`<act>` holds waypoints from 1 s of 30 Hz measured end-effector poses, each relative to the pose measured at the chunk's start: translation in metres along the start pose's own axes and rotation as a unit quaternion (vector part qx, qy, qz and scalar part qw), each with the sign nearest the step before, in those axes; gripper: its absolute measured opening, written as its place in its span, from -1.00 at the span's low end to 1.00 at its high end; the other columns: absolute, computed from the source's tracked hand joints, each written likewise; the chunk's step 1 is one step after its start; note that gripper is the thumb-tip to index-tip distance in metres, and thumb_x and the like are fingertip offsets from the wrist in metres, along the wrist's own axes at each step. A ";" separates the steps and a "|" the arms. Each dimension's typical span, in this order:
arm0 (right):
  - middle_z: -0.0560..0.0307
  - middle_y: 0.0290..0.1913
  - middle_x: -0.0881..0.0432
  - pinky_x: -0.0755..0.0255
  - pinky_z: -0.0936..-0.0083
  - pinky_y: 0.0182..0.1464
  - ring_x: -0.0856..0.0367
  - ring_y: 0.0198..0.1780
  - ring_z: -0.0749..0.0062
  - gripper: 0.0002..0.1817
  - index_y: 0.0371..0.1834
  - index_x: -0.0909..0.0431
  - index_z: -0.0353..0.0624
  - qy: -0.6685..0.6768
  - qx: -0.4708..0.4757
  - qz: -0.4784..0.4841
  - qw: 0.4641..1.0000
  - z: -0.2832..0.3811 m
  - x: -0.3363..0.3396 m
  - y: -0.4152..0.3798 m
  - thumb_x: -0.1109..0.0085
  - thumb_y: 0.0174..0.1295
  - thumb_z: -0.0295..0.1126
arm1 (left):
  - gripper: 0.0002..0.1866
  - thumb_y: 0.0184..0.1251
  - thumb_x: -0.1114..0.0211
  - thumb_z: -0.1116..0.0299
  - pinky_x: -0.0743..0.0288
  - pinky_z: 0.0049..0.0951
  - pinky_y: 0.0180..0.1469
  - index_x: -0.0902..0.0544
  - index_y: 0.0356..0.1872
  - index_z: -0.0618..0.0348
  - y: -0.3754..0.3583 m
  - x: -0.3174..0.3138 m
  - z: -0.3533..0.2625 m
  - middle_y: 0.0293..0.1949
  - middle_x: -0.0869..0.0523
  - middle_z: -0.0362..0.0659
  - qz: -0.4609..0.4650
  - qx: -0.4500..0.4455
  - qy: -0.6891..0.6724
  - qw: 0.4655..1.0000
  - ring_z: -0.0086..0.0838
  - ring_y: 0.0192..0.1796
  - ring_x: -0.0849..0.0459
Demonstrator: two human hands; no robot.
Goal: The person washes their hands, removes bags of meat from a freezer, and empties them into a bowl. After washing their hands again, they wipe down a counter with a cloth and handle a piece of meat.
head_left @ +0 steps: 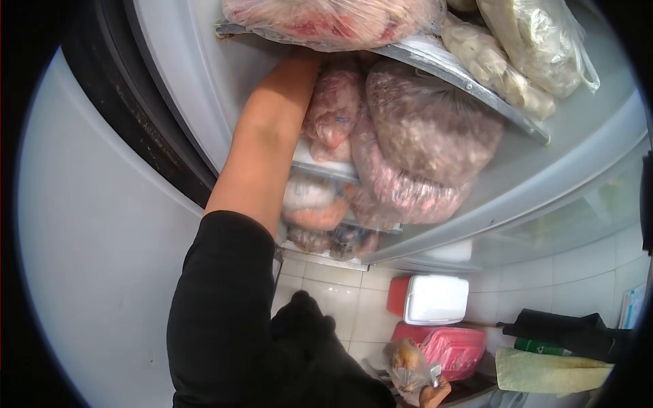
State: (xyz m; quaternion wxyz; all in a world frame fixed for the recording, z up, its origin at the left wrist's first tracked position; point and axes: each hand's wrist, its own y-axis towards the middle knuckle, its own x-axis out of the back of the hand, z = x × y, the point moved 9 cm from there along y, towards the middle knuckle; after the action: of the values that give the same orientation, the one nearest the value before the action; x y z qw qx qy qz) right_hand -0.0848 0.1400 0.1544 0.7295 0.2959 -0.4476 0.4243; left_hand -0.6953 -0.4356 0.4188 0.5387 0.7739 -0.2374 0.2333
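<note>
My left forearm (265, 136) reaches deep into an upright freezer, between two shelves. The left hand itself is hidden beneath the large bag of meat (333, 20) on the upper shelf, so its fingers do not show. Beside the forearm lies a clear bag of pinkish meat (333, 102). Farther right, a big bag of ground-looking meat (432, 126) rests on another pink bag (422, 204). Low at the bottom right, my right hand (435, 392) is closed on a clear plastic bag (406, 360) with brownish food inside.
A metal-edged shelf (469, 85) juts out above the arm, bearing pale bagged food (530, 47). Lower shelves hold more bags (313, 204). The white freezer door (95, 258) is at left. On the tiled floor stand a red cooler with a white lid (437, 299) and a pink bag (456, 350).
</note>
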 end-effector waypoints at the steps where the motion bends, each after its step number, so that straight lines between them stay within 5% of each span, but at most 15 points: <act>1: -0.18 -0.50 -0.62 -0.42 0.35 -0.34 -0.55 -0.47 0.28 -0.68 -0.23 -0.61 -0.34 0.004 -0.018 -0.005 1.000 -0.009 0.001 -0.004 0.06 -0.07 -0.60 | -0.48 -0.17 -0.25 0.14 -0.45 -0.17 0.07 -0.61 -0.09 0.16 -0.002 0.001 0.001 -0.12 -0.67 0.04 -0.006 0.003 0.001 1.000 -0.05 0.00 -0.61; 12: -0.09 -0.48 -0.67 -0.46 0.35 -0.37 -0.62 -0.45 0.34 -0.81 -0.30 -0.65 -0.37 0.000 -0.101 -0.081 0.992 -0.070 -0.002 -0.043 -0.19 0.03 -0.52 | -0.38 -0.08 -0.31 -0.11 -0.51 -0.11 0.00 -0.59 -0.02 0.10 -0.049 0.031 0.011 -0.10 -0.67 0.03 -0.101 0.015 -0.088 0.991 -0.07 -0.02 -0.63; 15: -0.07 -0.51 -0.67 -0.46 0.34 -0.40 -0.60 -0.50 0.31 -0.83 -0.34 -0.65 -0.36 0.023 -0.056 -0.105 0.993 -0.053 -0.005 -0.032 -0.22 0.04 -0.47 | -0.41 -0.18 -0.41 0.05 -0.55 -0.11 -0.15 -0.60 -0.11 0.25 -0.089 0.035 0.028 -0.16 -0.68 0.13 -0.094 0.011 -0.183 0.979 -0.01 -0.15 -0.67; 16: -0.07 -0.51 -0.67 -0.45 0.33 -0.41 -0.59 -0.51 0.29 -0.83 -0.35 -0.65 -0.36 0.034 -0.036 -0.103 0.993 -0.050 -0.006 -0.025 -0.23 0.05 -0.45 | -0.75 -0.19 -0.41 0.23 -0.55 -0.22 -0.38 -0.70 -0.56 0.22 -0.112 0.074 0.028 -0.49 -0.72 0.02 -0.184 0.040 -0.264 0.946 -0.04 -0.44 -0.69; 18: -0.07 -0.49 -0.68 -0.45 0.33 -0.41 -0.61 -0.51 0.23 -0.82 -0.37 -0.65 -0.37 0.016 0.014 -0.100 0.995 -0.057 -0.018 -0.007 -0.29 0.06 -0.44 | -0.72 -0.22 -0.40 0.33 -0.54 -0.27 -0.39 -0.67 -0.48 0.34 -0.137 0.064 0.049 -0.45 -0.70 0.04 -0.048 0.203 -0.450 0.868 -0.13 -0.42 -0.70; 19: 0.05 -0.53 -0.60 -0.34 0.42 -0.48 -0.51 -0.54 0.36 -0.88 -0.42 -0.60 -0.35 0.097 -0.034 -0.077 0.992 -0.083 -0.033 0.004 -0.17 -0.05 -0.54 | -0.70 -0.24 -0.40 0.38 -0.54 -0.29 -0.40 -0.65 -0.44 0.39 -0.159 0.059 0.055 -0.42 -0.70 0.06 0.018 0.281 -0.529 0.800 -0.18 -0.41 -0.70; 22: 0.28 -0.58 -0.46 -0.08 0.62 -0.66 -0.32 -0.63 0.64 -0.73 -0.45 -0.53 -0.33 0.278 -0.102 -0.019 0.955 -0.129 -0.093 0.045 0.08 -0.26 -0.76 | -0.64 -0.16 -0.25 0.53 -0.58 -0.35 -0.38 -0.56 -0.23 0.48 -0.229 0.090 0.054 -0.32 -0.66 0.05 -0.003 0.353 -0.682 0.640 -0.30 -0.40 -0.68; 25: 0.20 -0.50 -0.52 -0.24 0.54 -0.58 -0.40 -0.57 0.54 -0.65 -0.33 -0.54 -0.36 0.283 -0.069 0.054 0.955 -0.075 -0.107 0.075 0.02 -0.30 -0.75 | -0.53 -0.15 -0.21 0.63 -0.59 -0.48 -0.43 -0.50 -0.06 0.36 -0.313 0.096 0.061 -0.26 -0.65 -0.07 0.059 0.402 -0.798 0.445 -0.44 -0.40 -0.66; 27: 0.14 -0.44 -0.55 -0.34 0.48 -0.49 -0.46 -0.51 0.44 -0.58 -0.25 -0.54 -0.37 0.249 -0.034 0.074 0.965 -0.045 -0.117 0.093 -0.02 -0.32 -0.74 | -0.52 -0.17 -0.19 0.63 -0.57 -0.47 -0.42 -0.49 -0.06 0.36 -0.374 0.138 0.066 -0.28 -0.64 -0.07 0.065 0.384 -0.814 0.430 -0.42 -0.39 -0.65; 29: 0.07 -0.36 -0.58 -0.45 0.42 -0.35 -0.53 -0.41 0.31 -0.52 -0.16 -0.52 -0.39 0.182 0.015 0.048 0.982 -0.023 -0.123 0.114 -0.06 -0.33 -0.73 | -0.51 -0.20 -0.19 0.62 -0.56 -0.46 -0.35 -0.49 -0.06 0.35 -0.444 0.197 0.067 -0.29 -0.63 -0.08 0.059 0.417 -0.769 0.482 -0.42 -0.35 -0.63; 30: -0.03 -0.27 -0.60 -0.46 0.38 -0.10 -0.57 -0.25 0.15 -0.50 -0.09 -0.49 -0.39 0.223 -0.062 0.108 0.967 -0.021 -0.142 0.120 -0.09 -0.28 -0.69 | -0.52 -0.21 -0.20 0.61 -0.54 -0.45 -0.26 -0.51 -0.08 0.34 -0.487 0.217 0.066 -0.29 -0.62 -0.09 0.078 0.435 -0.755 0.485 -0.41 -0.28 -0.63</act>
State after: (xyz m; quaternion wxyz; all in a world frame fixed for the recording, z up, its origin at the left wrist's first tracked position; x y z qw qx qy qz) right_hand -0.2170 0.1625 0.0234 0.7774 0.0980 -0.3283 0.5274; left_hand -0.2179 -0.3739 0.1797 -0.2728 0.7671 -0.4805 -0.3259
